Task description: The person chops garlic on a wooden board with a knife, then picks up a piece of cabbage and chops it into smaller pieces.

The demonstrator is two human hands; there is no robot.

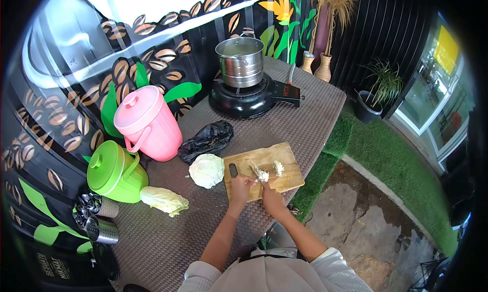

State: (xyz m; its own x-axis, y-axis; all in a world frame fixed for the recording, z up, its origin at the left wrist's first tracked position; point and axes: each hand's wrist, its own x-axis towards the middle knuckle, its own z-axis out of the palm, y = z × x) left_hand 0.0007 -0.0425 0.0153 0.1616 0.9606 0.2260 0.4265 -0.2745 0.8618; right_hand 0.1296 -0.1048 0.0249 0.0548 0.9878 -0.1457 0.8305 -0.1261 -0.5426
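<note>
A wooden cutting board [238, 162] lies near the table edge with two small piles of finely chopped white pieces [278, 168] on it. My right hand [272, 198] is closed around a knife, its blade [256, 170] pointing away from me over the nearer pile. Just left of the blade, my left hand [241, 186] has its fingers pinched together at the chopped pieces; what they hold is too small to name. A round cabbage [206, 171] sits against the board's left side. Farther left lies a napa cabbage [163, 200].
A steel pot [241, 63] stands on a black portable stove [241, 102] at the back. A black plastic bag [206, 141], a pink lidded jug [152, 124], a green lidded jug [114, 172] and metal utensil holders [105, 231] line the wall side.
</note>
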